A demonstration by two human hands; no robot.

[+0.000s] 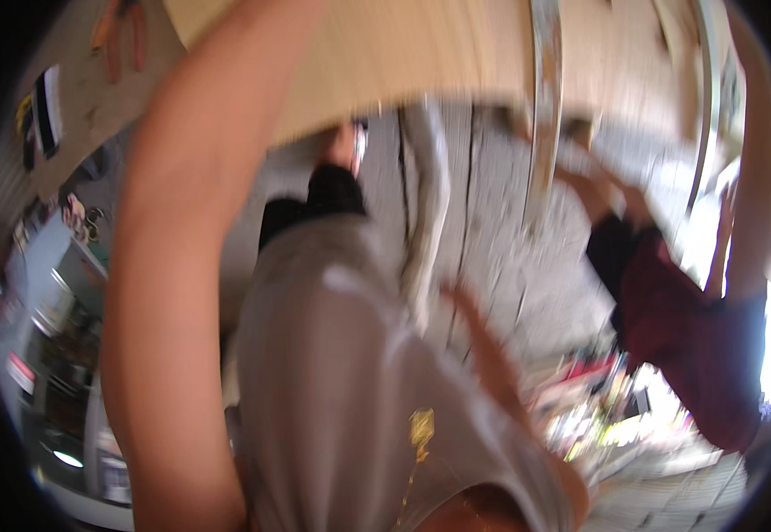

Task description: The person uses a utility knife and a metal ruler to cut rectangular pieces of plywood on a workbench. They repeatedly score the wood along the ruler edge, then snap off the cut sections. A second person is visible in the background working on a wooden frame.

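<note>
My left forearm reaches up across a pale wooden board [412, 49] and out of the top edge, so that hand is out of view. My right arm hangs beside my body, with my right hand [455, 294] low over the grey concrete floor [501, 275]; it is smeared by motion, so its fingers cannot be made out. A long pale, pipe-like strip [427, 195] runs down near that hand. A weathered metal bar [544, 80] crosses the board to the right.
A co-worker in a maroon top [687, 346] is at the right, arm raised beside another bar [704, 97]. Orange-handled pliers [124, 40] lie on a brown surface at top left. Blurred clutter [607, 399] lies at lower right, and assorted items [71, 328] at left.
</note>
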